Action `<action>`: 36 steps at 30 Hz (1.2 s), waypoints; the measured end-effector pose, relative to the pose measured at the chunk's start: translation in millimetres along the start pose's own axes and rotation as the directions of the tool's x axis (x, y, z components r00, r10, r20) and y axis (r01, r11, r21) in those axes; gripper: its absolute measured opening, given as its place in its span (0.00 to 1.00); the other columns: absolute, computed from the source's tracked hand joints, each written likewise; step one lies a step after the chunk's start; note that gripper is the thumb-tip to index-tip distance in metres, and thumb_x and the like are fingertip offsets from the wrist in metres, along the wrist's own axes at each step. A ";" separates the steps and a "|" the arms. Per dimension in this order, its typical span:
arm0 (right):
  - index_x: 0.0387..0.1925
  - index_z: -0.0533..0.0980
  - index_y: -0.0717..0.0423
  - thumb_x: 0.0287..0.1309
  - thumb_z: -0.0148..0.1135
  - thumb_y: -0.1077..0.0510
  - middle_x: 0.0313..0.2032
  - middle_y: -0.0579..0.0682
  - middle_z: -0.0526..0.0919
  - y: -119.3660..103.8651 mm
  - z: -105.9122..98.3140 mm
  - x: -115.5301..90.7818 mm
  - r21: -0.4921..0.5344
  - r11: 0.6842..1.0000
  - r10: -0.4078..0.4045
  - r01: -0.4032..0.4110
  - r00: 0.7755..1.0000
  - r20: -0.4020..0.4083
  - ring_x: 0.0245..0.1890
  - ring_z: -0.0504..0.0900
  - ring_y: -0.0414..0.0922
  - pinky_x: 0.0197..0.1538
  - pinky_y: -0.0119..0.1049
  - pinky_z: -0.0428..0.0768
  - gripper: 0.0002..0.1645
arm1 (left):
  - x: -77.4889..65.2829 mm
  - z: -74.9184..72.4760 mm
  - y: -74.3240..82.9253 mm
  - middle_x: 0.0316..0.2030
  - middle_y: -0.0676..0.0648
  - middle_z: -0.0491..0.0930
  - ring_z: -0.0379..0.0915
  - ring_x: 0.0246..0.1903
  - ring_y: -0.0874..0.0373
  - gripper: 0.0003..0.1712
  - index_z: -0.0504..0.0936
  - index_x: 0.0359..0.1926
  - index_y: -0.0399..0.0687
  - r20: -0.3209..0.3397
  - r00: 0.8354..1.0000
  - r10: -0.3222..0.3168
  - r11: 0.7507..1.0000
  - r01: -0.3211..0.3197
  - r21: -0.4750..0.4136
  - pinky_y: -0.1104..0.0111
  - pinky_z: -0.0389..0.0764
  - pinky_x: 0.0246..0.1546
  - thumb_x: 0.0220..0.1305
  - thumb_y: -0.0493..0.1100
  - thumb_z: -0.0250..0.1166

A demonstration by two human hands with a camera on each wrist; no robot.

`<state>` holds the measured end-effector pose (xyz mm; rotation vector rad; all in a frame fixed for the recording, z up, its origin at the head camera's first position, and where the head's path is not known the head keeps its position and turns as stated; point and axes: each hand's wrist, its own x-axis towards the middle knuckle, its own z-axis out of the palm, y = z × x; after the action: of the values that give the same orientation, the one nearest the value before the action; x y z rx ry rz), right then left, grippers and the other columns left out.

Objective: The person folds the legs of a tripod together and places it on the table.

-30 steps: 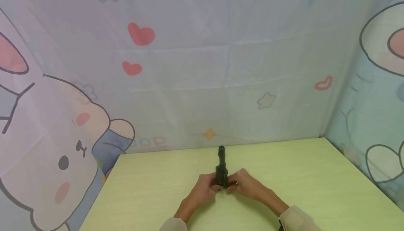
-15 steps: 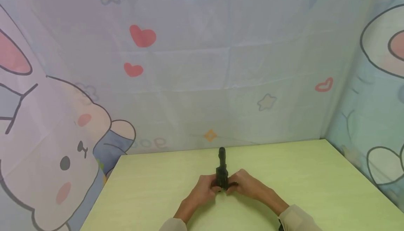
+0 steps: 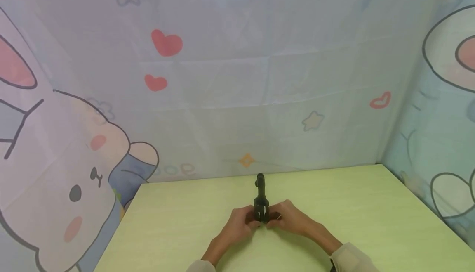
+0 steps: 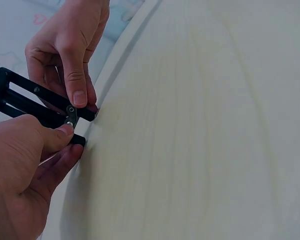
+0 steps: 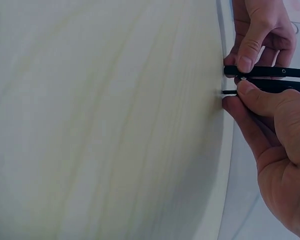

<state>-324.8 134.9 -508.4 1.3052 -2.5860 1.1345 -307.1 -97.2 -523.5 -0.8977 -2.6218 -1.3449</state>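
Note:
A small black tripod (image 3: 261, 193) is between my two hands in the middle of the table, its slim column pointing up and away. My left hand (image 3: 237, 223) pinches the lower part from the left between thumb and fingers. From the other side my right hand (image 3: 293, 219) pinches a leg near its foot. In the left wrist view, narrow gaps separate the tripod legs (image 4: 37, 91), and a small metal brace (image 4: 71, 114) joins them by my left thumb. The feet lie close to the pale tabletop. My fingers partly hide the leg ends.
A pale yellow-green table (image 3: 178, 214) extends around the hands. Behind it hangs a light cloth backdrop (image 3: 222, 82) printed with hearts and stars, continuing along both sides with large cartoon animals.
The tripod has turned slightly, so a small knob shows on its left side. Light gaps now show between its legs. Both hands keep their hold, with the fingers shifting a little.

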 end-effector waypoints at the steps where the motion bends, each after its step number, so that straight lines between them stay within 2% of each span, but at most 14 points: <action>1: 0.39 0.87 0.53 0.57 0.77 0.64 0.36 0.43 0.90 -0.2 -0.1 -0.6 0.008 1.000 0.004 -0.004 1.000 0.000 0.37 0.86 0.33 0.43 0.30 0.85 0.09 | -0.1 0.1 -0.2 0.38 0.48 0.89 0.84 0.37 0.63 0.09 0.84 0.44 0.43 -0.002 1.000 -0.002 1.000 0.002 -0.004 0.70 0.84 0.42 0.63 0.30 0.72; 9: 0.41 0.87 0.55 0.60 0.74 0.65 0.37 0.45 0.90 -3.4 -0.7 -2.6 0.049 0.998 0.024 -0.025 1.000 0.017 0.38 0.87 0.35 0.43 0.31 0.86 0.07 | -2.3 1.4 0.0 0.41 0.46 0.88 0.86 0.41 0.57 0.11 0.85 0.46 0.42 -0.032 0.999 -0.018 0.997 0.016 -0.078 0.72 0.85 0.42 0.66 0.27 0.68; 16: 0.38 0.86 0.57 0.59 0.75 0.65 0.34 0.45 0.90 -6.2 0.9 -3.5 0.064 0.998 0.006 -0.006 1.000 0.009 0.36 0.87 0.35 0.41 0.31 0.86 0.06 | -4.0 4.8 2.0 0.35 0.47 0.79 0.85 0.37 0.55 0.10 0.80 0.40 0.39 -0.108 0.994 -0.031 0.994 0.019 -0.105 0.72 0.85 0.39 0.63 0.24 0.68; 25: 0.38 0.86 0.58 0.58 0.75 0.65 0.34 0.48 0.90 -9.4 4.5 -4.3 0.079 0.997 0.026 -0.026 1.000 0.007 0.36 0.86 0.34 0.43 0.31 0.86 0.06 | -6.5 6.4 4.9 0.36 0.44 0.80 0.85 0.38 0.51 0.10 0.78 0.41 0.37 -0.124 0.991 -0.047 0.991 0.031 -0.131 0.70 0.86 0.40 0.62 0.24 0.67; 30: 0.39 0.86 0.56 0.59 0.74 0.65 0.35 0.45 0.90 -9.3 5.5 -6.9 0.074 0.997 0.028 -0.028 1.000 0.001 0.38 0.87 0.35 0.44 0.32 0.86 0.06 | -7.5 8.1 5.1 0.37 0.45 0.79 0.84 0.41 0.50 0.13 0.78 0.42 0.39 -0.111 0.992 -0.065 0.988 0.048 -0.150 0.70 0.86 0.43 0.61 0.25 0.69; 36: 0.39 0.86 0.58 0.63 0.69 0.69 0.38 0.47 0.90 -12.3 4.4 -10.9 0.076 0.997 -0.023 0.023 1.000 0.003 0.41 0.88 0.38 0.46 0.33 0.86 0.06 | -10.7 9.1 8.1 0.41 0.43 0.78 0.83 0.46 0.48 0.20 0.78 0.51 0.37 -0.055 0.994 -0.091 0.972 0.076 -0.220 0.68 0.85 0.49 0.59 0.26 0.72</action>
<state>-307.8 135.0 -508.0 1.3494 -2.5477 1.2385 -292.2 -91.6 -526.5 -0.7587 -2.5260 -1.6792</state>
